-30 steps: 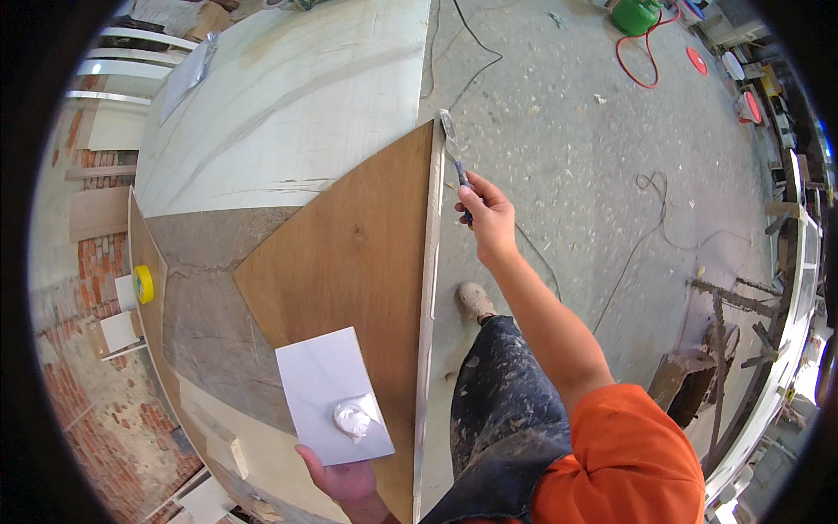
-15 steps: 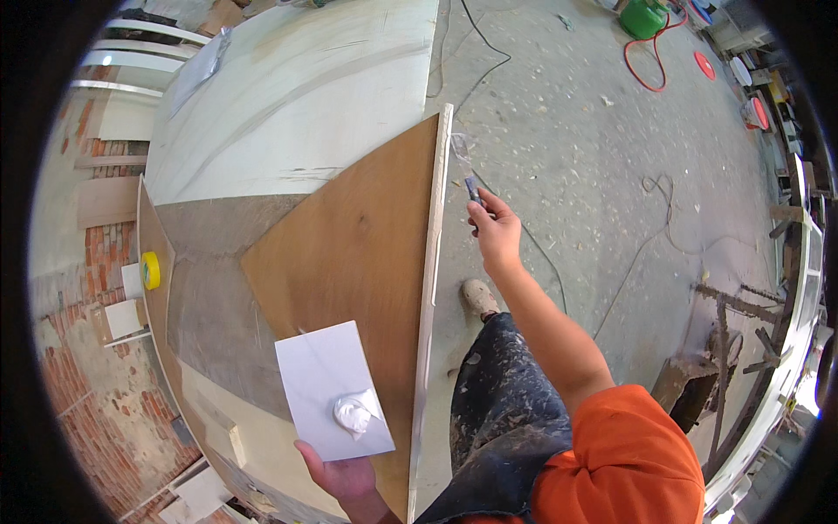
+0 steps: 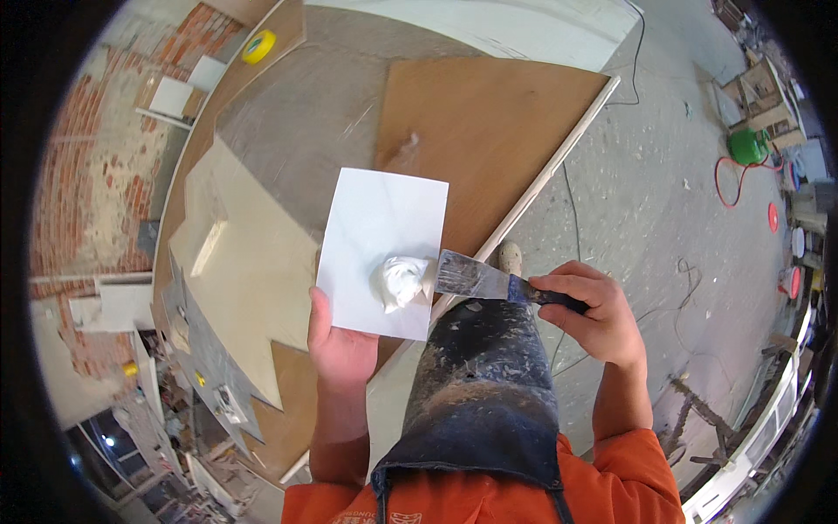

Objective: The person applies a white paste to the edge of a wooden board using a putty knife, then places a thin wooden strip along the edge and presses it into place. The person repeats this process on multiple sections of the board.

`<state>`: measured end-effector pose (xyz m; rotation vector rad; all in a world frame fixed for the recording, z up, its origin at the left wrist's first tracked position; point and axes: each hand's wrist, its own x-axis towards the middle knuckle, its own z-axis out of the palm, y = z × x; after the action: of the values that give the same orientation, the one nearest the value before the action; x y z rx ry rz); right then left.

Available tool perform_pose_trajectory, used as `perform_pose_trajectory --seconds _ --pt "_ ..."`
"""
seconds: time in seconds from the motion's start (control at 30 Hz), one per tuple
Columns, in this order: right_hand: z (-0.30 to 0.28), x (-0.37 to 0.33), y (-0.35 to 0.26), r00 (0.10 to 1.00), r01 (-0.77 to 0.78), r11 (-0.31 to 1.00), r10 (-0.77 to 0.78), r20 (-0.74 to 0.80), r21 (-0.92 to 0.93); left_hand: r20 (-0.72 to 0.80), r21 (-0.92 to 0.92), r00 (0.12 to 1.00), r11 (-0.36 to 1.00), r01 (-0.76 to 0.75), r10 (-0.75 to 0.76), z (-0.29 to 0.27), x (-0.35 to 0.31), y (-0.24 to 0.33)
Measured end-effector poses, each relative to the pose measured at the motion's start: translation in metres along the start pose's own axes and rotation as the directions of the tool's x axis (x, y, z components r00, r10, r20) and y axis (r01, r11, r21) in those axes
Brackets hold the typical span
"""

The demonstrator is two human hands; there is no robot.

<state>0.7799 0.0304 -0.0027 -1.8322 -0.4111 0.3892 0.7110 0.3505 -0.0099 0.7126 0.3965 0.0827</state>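
A small white board (image 3: 375, 218) rests on my left hand (image 3: 342, 354), the thumb along its left edge and the other fingers hidden beneath. On its lower right part sits a mound of soft white paste (image 3: 403, 281). My right hand (image 3: 598, 314) is closed round the dark handle of a putty knife (image 3: 476, 278). The smeared, wide metal blade points left, its tip at the board's right edge beside the paste. Whether the blade touches the paste I cannot tell.
Ahead and left lies a large table with a brown wooden panel (image 3: 497, 131) and pale sheets. A yellow tape roll (image 3: 258, 46) stands at its far left edge. A dark cable (image 3: 572, 205) crosses the floor; a green gas cylinder (image 3: 748, 147) with a red hose stands at right.
My right hand has brought the putty knife back from beyond the panel's edge to the board. The board has come up in front of me, and my view has turned leftward.
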Motion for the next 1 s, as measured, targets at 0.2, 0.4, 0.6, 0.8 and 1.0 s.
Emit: perform_pose_trajectory --seconds 0.2,0.4,0.6,0.8,1.0 --pt "0.053 -0.023 -0.042 0.996 0.086 0.985 -0.081 0.035 -0.147 0.043 -0.062 0.998 0.997 -0.042 0.045 -0.037 -0.052 0.021" --pt "0.063 -0.043 -0.053 0.993 0.099 0.886 -0.118 -0.013 -0.453 -0.043 -0.013 0.991 0.992 -0.129 0.128 -0.052 -0.066 0.016" --pt "-0.015 -0.02 0.097 0.809 -0.206 0.883 0.396 -0.434 0.422 0.02 -0.011 0.991 0.991 -0.133 0.133 -0.034 -0.04 -0.013" --pt "-0.033 0.027 0.191 0.648 0.149 0.507 0.598 -0.471 0.849 -0.068 0.09 0.998 0.996 0.01 -0.004 -0.018 -0.024 -0.032" --pt "-0.026 0.075 0.221 0.571 0.175 0.503 0.648 -0.503 0.846 -0.189 0.231 0.982 0.971 0.07 -0.026 0.004 -0.004 -0.039"
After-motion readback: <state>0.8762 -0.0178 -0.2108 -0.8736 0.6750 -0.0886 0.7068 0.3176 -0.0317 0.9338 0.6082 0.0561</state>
